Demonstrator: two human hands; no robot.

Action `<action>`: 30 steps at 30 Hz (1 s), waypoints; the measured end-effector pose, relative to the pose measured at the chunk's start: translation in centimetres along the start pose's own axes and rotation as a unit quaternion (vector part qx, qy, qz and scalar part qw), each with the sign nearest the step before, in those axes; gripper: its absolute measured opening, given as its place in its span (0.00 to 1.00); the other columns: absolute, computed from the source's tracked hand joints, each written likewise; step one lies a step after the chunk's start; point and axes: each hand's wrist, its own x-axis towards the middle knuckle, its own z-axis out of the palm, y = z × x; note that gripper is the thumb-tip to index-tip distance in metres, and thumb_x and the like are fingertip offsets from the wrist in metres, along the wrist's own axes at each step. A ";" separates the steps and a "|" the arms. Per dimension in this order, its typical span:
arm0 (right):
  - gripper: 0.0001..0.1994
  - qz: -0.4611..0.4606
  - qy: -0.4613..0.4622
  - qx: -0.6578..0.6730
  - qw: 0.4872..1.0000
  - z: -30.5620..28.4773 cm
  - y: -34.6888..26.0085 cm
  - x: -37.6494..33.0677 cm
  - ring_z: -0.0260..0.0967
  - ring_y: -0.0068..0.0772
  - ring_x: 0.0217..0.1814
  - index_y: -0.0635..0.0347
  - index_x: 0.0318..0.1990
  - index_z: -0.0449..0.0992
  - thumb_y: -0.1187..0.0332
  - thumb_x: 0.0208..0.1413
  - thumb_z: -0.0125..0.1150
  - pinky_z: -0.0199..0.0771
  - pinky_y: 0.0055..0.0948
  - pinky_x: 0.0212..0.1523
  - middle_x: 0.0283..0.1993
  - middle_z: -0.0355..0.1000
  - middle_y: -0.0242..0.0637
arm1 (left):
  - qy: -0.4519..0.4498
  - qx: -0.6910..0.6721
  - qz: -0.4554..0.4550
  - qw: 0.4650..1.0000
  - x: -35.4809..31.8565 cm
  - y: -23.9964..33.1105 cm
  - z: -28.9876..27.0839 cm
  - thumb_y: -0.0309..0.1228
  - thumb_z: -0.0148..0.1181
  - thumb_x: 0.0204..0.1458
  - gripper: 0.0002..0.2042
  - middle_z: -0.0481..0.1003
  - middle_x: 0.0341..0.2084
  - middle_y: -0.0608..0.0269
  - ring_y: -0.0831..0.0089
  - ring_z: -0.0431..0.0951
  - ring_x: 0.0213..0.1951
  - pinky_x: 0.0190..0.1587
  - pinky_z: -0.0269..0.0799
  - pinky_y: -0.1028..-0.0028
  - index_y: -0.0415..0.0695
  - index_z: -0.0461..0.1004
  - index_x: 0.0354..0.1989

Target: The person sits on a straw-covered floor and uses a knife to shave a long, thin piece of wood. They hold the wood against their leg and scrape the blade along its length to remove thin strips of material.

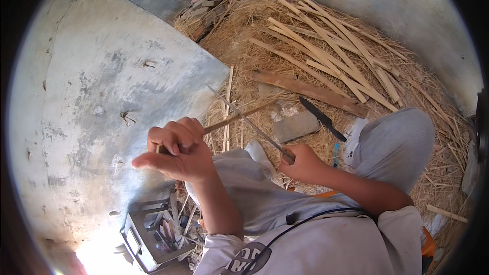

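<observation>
My left hand (175, 150) is closed around a thin bamboo strip (239, 115) that sticks out to the right, over my lap. My right hand (301, 163) grips the handle of a long narrow knife (244, 118); its blade slants up and left and crosses the strip. Both hands hover above my grey trousers (392, 145), with my knees raised. Shavings and straw (244, 46) cover the ground in front of me.
A pile of split bamboo strips (331, 46) and a flat wooden plank (310, 90) lie on the straw. A dark blade (322, 118) and a grey block (295, 125) rest near my knee. A small crate of bits (153, 231) stands at lower left, on bare concrete floor (102, 97).
</observation>
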 end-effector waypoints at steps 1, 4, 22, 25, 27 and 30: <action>0.11 -0.031 0.013 -0.017 0.999 -0.2 -0.4 0.1 0.55 0.14 0.17 0.58 0.27 0.69 0.69 0.57 0.65 0.56 0.23 0.20 0.17 0.63 0.23 | 0.012 0.005 -0.003 1.000 0.2 0.1 -0.4 0.70 0.36 0.60 0.33 0.48 0.08 0.74 0.79 0.42 0.12 0.16 0.37 0.74 0.54 0.51 0.17; 0.10 -0.083 0.085 -0.021 0.993 0.1 -2.4 -0.2 0.59 0.16 0.17 0.58 0.26 0.68 0.70 0.54 0.64 0.60 0.23 0.20 0.18 0.63 0.23 | 0.049 0.017 -0.009 0.999 0.3 0.2 -0.9 0.70 0.37 0.59 0.33 0.46 0.07 0.74 0.79 0.41 0.13 0.16 0.36 0.74 0.55 0.49 0.16; 0.12 -0.008 -0.026 -0.064 0.998 -2.0 -5.2 -0.5 0.65 0.25 0.22 0.69 0.36 0.77 0.67 0.51 0.64 0.68 0.32 0.28 0.19 0.69 0.35 | 0.130 -0.036 -0.036 0.990 -0.2 1.9 -0.8 0.48 0.40 0.69 0.27 0.46 0.06 0.72 0.80 0.40 0.11 0.14 0.36 0.74 0.55 0.46 0.15; 0.12 -0.001 -0.011 -0.082 0.997 -1.7 -4.8 -0.4 0.57 0.15 0.21 0.63 0.30 0.73 0.64 0.55 0.67 0.59 0.25 0.23 0.18 0.64 0.24 | 0.140 -0.015 -0.040 0.989 -0.4 2.3 -0.8 0.47 0.39 0.69 0.27 0.45 0.05 0.72 0.79 0.39 0.11 0.14 0.37 0.74 0.55 0.46 0.15; 0.12 0.012 -0.013 -0.101 0.995 -1.9 -4.5 -0.2 0.62 0.21 0.21 0.68 0.35 0.75 0.65 0.53 0.65 0.64 0.29 0.26 0.20 0.67 0.32 | 0.149 0.011 -0.050 0.987 -0.7 2.8 0.0 0.47 0.37 0.69 0.27 0.45 0.05 0.72 0.78 0.39 0.10 0.14 0.38 0.73 0.55 0.47 0.15; 0.12 0.026 -0.012 -0.108 0.994 -2.1 -4.1 -0.2 0.64 0.22 0.22 0.68 0.35 0.75 0.66 0.52 0.64 0.66 0.30 0.27 0.20 0.68 0.33 | 0.117 -0.014 -0.061 0.991 -1.3 2.8 0.9 0.46 0.34 0.70 0.26 0.46 0.04 0.71 0.77 0.39 0.10 0.13 0.38 0.72 0.54 0.47 0.14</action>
